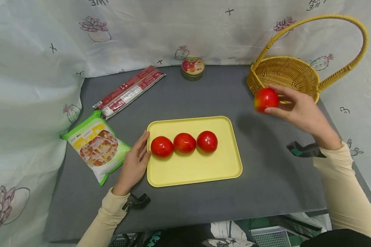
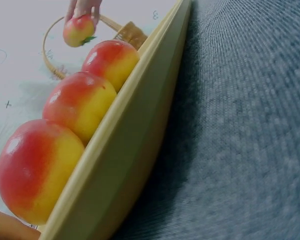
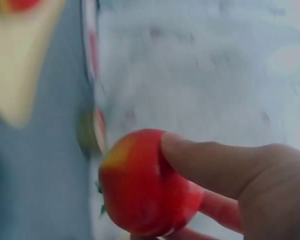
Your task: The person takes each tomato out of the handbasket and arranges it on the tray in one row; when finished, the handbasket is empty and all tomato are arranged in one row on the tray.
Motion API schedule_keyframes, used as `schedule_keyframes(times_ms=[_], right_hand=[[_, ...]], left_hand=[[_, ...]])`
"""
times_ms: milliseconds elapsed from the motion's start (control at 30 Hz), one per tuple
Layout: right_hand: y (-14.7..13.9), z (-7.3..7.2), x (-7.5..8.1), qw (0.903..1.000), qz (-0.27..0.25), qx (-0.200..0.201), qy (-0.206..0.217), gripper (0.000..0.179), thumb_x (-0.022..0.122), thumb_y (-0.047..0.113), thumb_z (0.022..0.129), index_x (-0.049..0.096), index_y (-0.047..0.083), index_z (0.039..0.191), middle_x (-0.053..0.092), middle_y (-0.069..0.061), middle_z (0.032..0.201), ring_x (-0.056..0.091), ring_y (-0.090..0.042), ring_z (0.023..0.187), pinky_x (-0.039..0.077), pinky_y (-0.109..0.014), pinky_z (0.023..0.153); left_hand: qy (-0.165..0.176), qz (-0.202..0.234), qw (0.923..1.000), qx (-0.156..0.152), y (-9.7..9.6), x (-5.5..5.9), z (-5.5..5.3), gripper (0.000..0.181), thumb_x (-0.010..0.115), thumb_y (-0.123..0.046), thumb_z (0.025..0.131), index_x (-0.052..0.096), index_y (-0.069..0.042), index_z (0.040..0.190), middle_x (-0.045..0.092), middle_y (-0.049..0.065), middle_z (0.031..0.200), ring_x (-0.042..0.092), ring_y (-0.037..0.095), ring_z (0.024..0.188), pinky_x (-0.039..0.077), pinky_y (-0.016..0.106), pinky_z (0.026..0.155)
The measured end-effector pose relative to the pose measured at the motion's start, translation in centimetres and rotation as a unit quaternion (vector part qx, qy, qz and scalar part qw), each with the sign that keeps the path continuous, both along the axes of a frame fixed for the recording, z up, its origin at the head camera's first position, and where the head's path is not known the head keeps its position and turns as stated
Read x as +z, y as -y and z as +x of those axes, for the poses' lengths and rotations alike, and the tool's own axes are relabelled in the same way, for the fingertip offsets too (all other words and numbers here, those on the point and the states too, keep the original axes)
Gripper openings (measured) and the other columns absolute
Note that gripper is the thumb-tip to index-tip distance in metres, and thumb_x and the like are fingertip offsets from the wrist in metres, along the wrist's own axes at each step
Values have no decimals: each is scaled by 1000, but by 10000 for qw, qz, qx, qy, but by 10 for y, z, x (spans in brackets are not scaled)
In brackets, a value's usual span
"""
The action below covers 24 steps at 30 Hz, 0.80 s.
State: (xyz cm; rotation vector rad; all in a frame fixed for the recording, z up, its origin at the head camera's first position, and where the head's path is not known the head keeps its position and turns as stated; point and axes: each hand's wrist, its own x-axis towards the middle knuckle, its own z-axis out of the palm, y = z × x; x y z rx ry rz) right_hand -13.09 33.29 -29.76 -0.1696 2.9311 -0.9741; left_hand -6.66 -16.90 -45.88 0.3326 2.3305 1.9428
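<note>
My right hand holds a glossy round red-and-yellow fruit between thumb and fingers, up in the air at the front of the wicker basket. Small green leaves show on the fruit's underside in the right wrist view. Three similar fruits, the left one, the middle one and the right one, sit in a row on a yellow tray. At the tray's left edge rests my left hand, its fingers extended along the rim.
A green-and-white food bag lies left of the tray. Behind it are long red packets, and a round tin stands at the table's back edge. The basket's tall handle arches up at the back right.
</note>
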Motion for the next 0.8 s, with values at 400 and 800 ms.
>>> schedule_keyframes(times_ms=[400, 800], right_hand=[[73, 40, -64, 9895, -39, 1393, 382, 70, 91, 20, 89, 60, 4, 150, 69, -15, 136, 68, -31, 114, 61, -55, 95], [95, 40, -71, 9873, 948, 1241, 288, 74, 87, 33, 91, 57, 7, 154, 67, -19, 137, 63, -37, 122, 59, -61, 94]], left_hand=[[-19, 34, 10000, 51, 2, 2, 3, 67, 53, 18, 101, 38, 0, 164, 29, 11, 173, 29, 24, 158, 36, 22, 118], [-45, -78, 9999, 68, 2, 4, 0, 64, 53, 16, 103, 40, -2, 163, 28, 9, 173, 29, 21, 157, 36, 22, 119]])
